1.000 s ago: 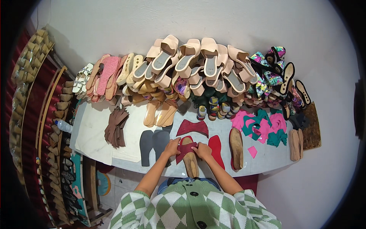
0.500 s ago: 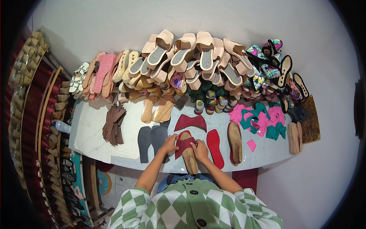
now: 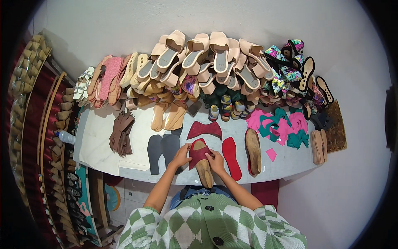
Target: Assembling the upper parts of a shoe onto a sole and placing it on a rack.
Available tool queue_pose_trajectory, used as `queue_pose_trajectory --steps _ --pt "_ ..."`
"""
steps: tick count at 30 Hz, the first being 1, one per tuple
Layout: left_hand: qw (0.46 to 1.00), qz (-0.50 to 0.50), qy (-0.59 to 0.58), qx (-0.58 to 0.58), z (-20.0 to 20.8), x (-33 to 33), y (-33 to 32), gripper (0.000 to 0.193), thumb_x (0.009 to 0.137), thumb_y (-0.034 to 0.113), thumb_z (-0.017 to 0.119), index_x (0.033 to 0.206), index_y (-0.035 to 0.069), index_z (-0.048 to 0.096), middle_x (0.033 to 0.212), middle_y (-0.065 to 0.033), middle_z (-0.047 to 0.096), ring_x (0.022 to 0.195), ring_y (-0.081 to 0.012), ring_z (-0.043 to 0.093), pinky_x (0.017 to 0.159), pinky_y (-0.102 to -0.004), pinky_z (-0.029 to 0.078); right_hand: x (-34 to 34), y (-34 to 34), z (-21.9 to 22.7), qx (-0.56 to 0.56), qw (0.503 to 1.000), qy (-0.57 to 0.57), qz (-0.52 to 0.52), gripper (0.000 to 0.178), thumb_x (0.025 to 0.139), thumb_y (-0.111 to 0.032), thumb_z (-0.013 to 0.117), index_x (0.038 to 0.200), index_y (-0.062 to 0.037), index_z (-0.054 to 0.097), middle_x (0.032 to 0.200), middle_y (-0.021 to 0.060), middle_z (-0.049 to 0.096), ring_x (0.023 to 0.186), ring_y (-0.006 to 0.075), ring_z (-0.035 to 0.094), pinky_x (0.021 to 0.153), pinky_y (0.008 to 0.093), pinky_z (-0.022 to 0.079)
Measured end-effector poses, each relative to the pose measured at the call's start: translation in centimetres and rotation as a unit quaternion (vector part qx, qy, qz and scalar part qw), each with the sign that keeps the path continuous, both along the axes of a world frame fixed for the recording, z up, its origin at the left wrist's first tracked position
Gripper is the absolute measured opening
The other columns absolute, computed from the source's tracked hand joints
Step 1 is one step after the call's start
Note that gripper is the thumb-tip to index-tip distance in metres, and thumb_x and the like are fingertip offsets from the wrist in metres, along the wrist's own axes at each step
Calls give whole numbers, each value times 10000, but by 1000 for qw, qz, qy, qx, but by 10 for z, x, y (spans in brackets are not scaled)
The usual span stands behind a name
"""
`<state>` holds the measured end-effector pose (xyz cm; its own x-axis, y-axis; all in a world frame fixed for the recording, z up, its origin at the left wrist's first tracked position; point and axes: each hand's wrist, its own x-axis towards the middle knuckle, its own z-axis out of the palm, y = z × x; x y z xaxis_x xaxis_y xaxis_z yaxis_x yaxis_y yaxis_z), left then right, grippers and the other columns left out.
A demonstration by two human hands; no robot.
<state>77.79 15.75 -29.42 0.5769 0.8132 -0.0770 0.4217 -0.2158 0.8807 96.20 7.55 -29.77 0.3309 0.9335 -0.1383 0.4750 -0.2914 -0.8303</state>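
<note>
In front of me a wooden shoe last (image 3: 204, 173) lies toe away, with a dark red strap piece (image 3: 198, 156) laid across its front half. A bright red edge shows around the last's toe. My left hand (image 3: 181, 156) pinches the strap's left edge. On the right side, the fingers of my right hand (image 3: 216, 162) are closed on the strap's other edge against the last. Beyond the toe is a second dark red upper piece (image 3: 205, 130), lying flat. A red insole (image 3: 231, 159) sits right of my right hand, and another wooden last (image 3: 253, 152) stands farther right.
Grey soles (image 3: 155, 155) lie left of my left hand, brown strips (image 3: 122, 133) farther left. Heeled beige sandals (image 3: 221, 54) are piled along the wall. Pink and green scraps (image 3: 297, 122) and tan soles (image 3: 318, 147) lie at right. Racks of lasts (image 3: 62, 124) stand on the left.
The view has shifted slightly, moving everything a little up and left in the picture. Both hands stay on the strap over the last, with only small finger movement.
</note>
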Motion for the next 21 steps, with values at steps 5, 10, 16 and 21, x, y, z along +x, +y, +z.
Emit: queue_pose_trajectory --steps 5,10,16,21 --pt "1000 9 -13 -17 0 -1 -4 581 597 -51 646 1122 27 410 1066 -151 528 1018 -285 526 894 -347 424 9 2 -10 -32 984 174 0 415 812 -256 636 1101 31 557 970 137 621 843 155 601 744 262 471" --pt "998 3 -29 -55 -3 -1 -5 587 625 -52 626 1151 60 392 1082 -121 520 1020 -232 524 865 -329 439 26 12 -16 -52 944 320 63 449 793 -226 667 1124 48 536 941 73 619 823 117 580 730 227 457" --pt "976 25 -126 -175 -16 -3 -10 605 666 -122 566 1199 82 364 1126 -56 471 989 -149 499 809 -284 442 36 21 2 -128 920 350 121 430 783 -252 682 1079 36 562 876 30 609 774 84 552 674 203 435" --pt "972 42 -126 -193 -35 -3 -7 640 661 -102 568 1230 91 346 1144 -76 463 1011 -158 498 824 -283 441 41 28 -23 -131 929 326 120 420 768 -222 700 1050 43 539 870 44 610 791 99 561 680 213 448"
